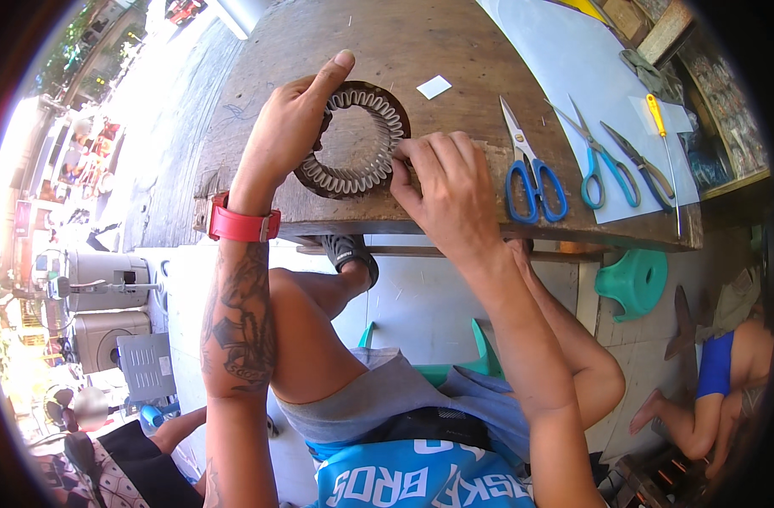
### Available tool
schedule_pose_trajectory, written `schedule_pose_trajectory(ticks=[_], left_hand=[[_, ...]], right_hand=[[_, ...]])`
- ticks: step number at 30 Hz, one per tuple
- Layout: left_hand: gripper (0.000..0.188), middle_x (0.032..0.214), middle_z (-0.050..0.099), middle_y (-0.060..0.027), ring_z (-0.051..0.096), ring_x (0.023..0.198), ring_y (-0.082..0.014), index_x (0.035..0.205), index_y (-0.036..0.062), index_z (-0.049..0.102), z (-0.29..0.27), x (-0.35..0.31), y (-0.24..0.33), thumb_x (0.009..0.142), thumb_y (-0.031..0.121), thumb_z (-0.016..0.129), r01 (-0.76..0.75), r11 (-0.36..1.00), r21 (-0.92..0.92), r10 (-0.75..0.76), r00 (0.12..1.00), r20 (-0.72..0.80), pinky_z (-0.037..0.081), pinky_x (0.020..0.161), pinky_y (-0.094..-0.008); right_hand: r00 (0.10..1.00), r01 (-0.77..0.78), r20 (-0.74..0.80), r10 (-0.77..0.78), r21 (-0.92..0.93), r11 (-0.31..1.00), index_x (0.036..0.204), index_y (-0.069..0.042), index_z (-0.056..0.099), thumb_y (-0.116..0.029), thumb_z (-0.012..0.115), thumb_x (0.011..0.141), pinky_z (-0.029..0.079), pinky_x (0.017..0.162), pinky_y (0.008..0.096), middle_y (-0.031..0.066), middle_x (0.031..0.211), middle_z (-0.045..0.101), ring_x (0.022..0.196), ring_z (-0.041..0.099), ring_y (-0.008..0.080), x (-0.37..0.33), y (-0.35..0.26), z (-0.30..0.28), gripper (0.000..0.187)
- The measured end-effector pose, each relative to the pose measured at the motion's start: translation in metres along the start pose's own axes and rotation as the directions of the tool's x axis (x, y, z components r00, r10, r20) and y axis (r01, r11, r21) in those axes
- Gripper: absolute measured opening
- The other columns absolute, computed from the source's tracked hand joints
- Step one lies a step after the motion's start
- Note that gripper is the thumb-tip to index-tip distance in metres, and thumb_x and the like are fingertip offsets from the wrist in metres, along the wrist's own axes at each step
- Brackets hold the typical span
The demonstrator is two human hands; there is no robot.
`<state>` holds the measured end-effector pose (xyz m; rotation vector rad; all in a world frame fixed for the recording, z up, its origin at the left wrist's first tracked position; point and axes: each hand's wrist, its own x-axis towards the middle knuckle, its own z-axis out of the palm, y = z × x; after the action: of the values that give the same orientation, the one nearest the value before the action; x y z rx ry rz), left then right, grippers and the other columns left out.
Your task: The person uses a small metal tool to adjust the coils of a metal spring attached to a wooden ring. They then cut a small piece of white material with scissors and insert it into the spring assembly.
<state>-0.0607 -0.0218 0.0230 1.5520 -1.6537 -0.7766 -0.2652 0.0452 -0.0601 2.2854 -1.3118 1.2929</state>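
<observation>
A ring-shaped motor stator core (375, 96) stands tilted on the wooden table, its dark outer rim framing a circle of slots with pale liners. My left hand (287, 127) grips the ring's left side; the thumb points up past the rim and the other fingers are mostly hidden. At the ring's right edge, the curled fingers of my right hand (451, 190) press together against the slots. Whatever lies between those fingertips is hidden. A small white piece of paper (433, 87) lies beyond my right hand.
Right of my right hand lie blue-handled scissors (535, 190), teal-handled scissors (609, 173), pliers (645, 165) and a yellow-handled screwdriver (656, 114). A pale sheet (565, 59) covers the table's right part. Below the table edge stands a green stool (633, 284). Other people sit at both sides.
</observation>
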Motion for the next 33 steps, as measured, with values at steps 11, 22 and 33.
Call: schedule_pose_trajectory(ticks=[11,22,33], left_hand=[[0.088,0.071,0.065,-0.0105,0.068,0.068,-0.0199,0.113,-0.0020,0.083,0.003,0.005,0.001,0.102,0.081,0.055,-0.040,0.996,0.080,0.039,0.999,0.017,0.054,0.067,-0.0369],[0.090,0.080,0.073,-0.0229,0.074,0.083,-0.0371,0.097,-0.0061,0.079,0.000,-0.005,0.018,0.102,0.080,0.054,0.067,0.980,0.185,-0.072,0.997,0.020,0.057,0.082,-0.0471],[0.088,0.084,0.073,-0.0233,0.073,0.084,-0.0383,0.110,-0.0054,0.080,0.001,-0.016,0.024,0.104,0.078,0.054,-0.062,0.969,0.239,0.052,0.998,0.046,0.057,0.080,-0.0465]], right_hand=[[0.990,0.130,0.060,-0.127,-0.042,0.991,0.107,-0.009,0.070,-0.015,0.089,0.080,0.054,0.091,0.0408,0.0054,0.101,0.066,0.102,0.065,0.0251,0.005,0.009,-0.004,0.033],[0.999,0.004,-0.047,-0.005,-0.027,1.000,0.103,-0.011,0.071,-0.008,0.085,0.085,0.054,0.085,0.0399,0.0030,0.097,0.070,0.091,0.065,0.0238,-0.009,-0.003,-0.001,0.023],[0.991,0.121,0.059,-0.119,-0.022,0.992,0.101,-0.010,0.069,-0.009,0.084,0.083,0.053,0.083,0.0409,0.0050,0.093,0.065,0.091,0.063,0.0258,0.002,0.006,-0.011,0.024]])
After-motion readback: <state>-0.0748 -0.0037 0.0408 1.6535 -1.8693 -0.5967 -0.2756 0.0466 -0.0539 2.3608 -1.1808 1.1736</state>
